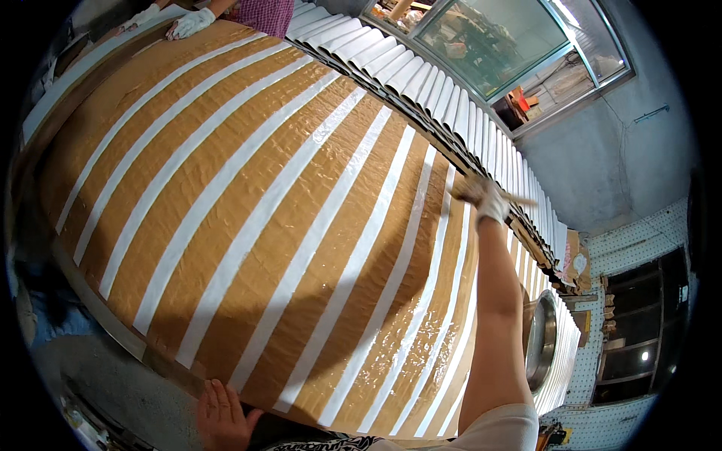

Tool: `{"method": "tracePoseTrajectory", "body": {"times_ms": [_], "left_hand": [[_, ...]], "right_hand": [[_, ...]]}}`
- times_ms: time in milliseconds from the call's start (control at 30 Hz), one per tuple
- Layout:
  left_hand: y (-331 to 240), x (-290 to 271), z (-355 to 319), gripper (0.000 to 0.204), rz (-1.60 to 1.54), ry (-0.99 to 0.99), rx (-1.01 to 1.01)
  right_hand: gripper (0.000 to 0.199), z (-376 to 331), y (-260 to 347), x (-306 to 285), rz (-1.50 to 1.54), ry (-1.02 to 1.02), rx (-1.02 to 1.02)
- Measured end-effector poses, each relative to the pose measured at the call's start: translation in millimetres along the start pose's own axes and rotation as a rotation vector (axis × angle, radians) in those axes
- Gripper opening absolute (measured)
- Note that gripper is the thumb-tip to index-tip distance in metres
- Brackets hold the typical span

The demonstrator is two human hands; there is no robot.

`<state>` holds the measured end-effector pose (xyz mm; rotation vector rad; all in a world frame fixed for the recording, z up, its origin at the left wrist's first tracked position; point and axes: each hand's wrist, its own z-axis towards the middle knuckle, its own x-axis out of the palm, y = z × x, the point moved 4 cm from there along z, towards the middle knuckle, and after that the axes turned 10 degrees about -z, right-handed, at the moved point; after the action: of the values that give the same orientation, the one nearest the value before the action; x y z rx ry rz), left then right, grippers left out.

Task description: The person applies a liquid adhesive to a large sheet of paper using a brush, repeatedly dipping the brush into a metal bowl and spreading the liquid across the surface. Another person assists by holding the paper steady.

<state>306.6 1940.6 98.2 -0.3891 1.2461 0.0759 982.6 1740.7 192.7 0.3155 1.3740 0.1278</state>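
A long table is covered with brown paper [248,161] carrying several parallel white strips [301,259]; its surface is wet and glossy on the right. My right hand [493,206], in a white glove, is closed round a brush at the far edge of the paper. The brush [468,188] is motion-blurred, its light wooden handle pointing right and its head over the end of a white strip; whether it touches the paper I cannot tell. At the near edge rests my bare left hand [224,418], fingers stretched out and holding nothing.
A metal basin [540,342] stands right of my forearm. Folded white corrugated sheets [421,79] line the far edge beneath a window [496,45]. At the far left, another person's white-gloved hand [189,25] rests on the paper's edge. Cardboard [577,259] leans at the back right.
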Motion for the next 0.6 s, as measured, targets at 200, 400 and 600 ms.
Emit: {"method": "tracePoseTrajectory", "body": {"times_ms": [200, 400, 600], "left_hand": [[-2.5, -8.2, 3.7, 0.067, -0.038, 0.015, 0.048], [-7.6, -8.0, -2.7, 0.069, -0.012, 0.089, -0.027], [-2.1, 3.0, -6.6, 0.077, -0.01, 0.063, -0.059]], "right_hand": [[0.027, -179.4, 273.0, 42.4, 1.03, 0.378, -0.382], [0.044, -239.9, 294.7, 50.0, 0.609, 0.202, -0.533], [0.048, -188.0, 91.5, -11.6, 0.686, 0.168, 0.077]]}}
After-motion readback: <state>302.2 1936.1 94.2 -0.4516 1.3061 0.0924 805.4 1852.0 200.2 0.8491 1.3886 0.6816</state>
